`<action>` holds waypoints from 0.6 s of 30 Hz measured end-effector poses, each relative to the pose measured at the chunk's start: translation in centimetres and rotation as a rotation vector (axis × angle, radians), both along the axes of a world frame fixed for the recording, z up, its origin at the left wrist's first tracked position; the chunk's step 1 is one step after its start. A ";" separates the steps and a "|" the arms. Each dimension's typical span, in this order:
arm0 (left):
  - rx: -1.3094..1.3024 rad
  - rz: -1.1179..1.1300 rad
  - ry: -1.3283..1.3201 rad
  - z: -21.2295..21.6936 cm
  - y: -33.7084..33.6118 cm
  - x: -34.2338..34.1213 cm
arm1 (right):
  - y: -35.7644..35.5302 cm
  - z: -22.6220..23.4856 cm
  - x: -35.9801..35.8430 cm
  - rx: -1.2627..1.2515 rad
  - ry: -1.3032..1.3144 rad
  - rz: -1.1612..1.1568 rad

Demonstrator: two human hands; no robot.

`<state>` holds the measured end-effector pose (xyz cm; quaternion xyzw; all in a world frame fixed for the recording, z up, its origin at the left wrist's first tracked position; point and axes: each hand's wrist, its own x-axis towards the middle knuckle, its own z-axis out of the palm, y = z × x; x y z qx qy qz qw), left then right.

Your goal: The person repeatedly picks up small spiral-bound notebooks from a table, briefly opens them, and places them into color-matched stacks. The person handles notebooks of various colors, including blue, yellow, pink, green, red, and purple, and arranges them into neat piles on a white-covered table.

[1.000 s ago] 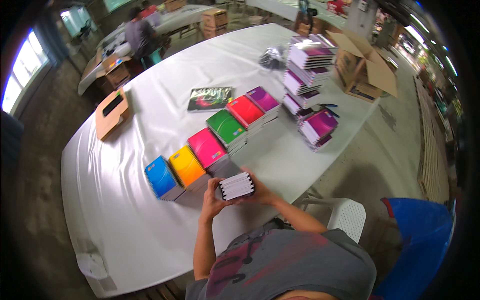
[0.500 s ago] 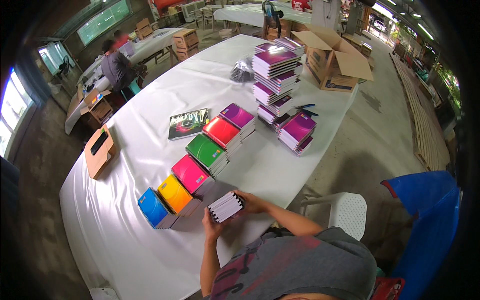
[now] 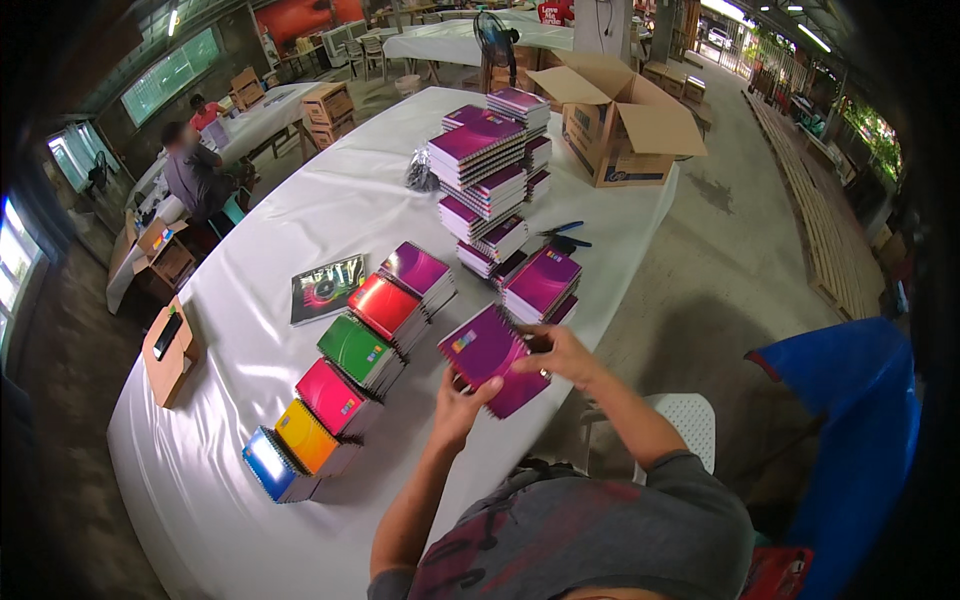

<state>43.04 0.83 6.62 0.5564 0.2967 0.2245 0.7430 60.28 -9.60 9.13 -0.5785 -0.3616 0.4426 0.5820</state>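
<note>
Purple in cover, one notebook (image 3: 488, 350) is held over the desk (image 3: 235, 290) by left hand (image 3: 460, 408) and right hand (image 3: 562, 357), both half closed at its edges, while six coloured stacks (image 3: 352, 345) already stand lined up and the purple piles (image 3: 478, 145) seem not yet dealt with.

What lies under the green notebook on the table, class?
White page edges show below the green notebook, apparently from more stacked notebooks; their front covers are hidden.

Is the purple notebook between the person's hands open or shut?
Shut: the purple notebook shows its whole front cover, no pages spread, between the left hand and right hand.
</note>
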 end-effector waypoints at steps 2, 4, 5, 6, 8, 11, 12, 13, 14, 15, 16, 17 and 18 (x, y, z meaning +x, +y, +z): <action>-0.136 -0.062 -0.048 1.7 -0.1 3.8 | -0.1 1.1 3.8 -0.002 -0.038 -0.009; -0.245 -0.142 -0.080 2.1 0.5 7.3 | 0.3 2.4 7.3 -0.026 -0.078 -0.012; -0.288 -0.185 -0.086 1.5 1.1 8.7 | 0.6 3.1 8.7 -0.066 -0.078 -0.006; -0.315 -0.228 -0.053 1.1 1.8 10.0 | 1.1 3.4 10.1 -0.106 -0.077 -0.005; -0.366 -0.233 -0.026 1.5 1.9 12.6 | 1.5 3.8 13.2 -0.190 -0.085 -0.016; -0.379 -0.206 0.005 1.9 2.4 15.1 | 2.3 3.1 16.8 -0.234 -0.004 0.009; -0.373 -0.194 0.016 1.9 2.5 15.5 | 2.5 2.8 17.5 -0.251 0.030 0.014; -0.371 -0.180 0.017 2.0 2.6 16.1 | 2.8 2.6 18.4 -0.259 0.046 0.019; -0.369 -0.169 0.018 2.1 2.5 16.6 | 3.0 2.2 19.1 -0.266 0.060 0.021; -0.367 -0.161 0.017 2.2 2.5 17.0 | 3.2 1.9 19.7 -0.274 0.073 0.019; -0.372 -0.162 0.020 2.1 2.7 17.3 | 3.3 1.7 20.0 -0.278 0.082 0.022; -0.377 -0.169 0.022 1.6 2.8 17.5 | 3.3 1.6 20.1 -0.282 0.090 0.019; -0.381 -0.181 0.024 1.0 2.7 17.6 | 3.3 1.3 20.1 -0.285 0.097 0.010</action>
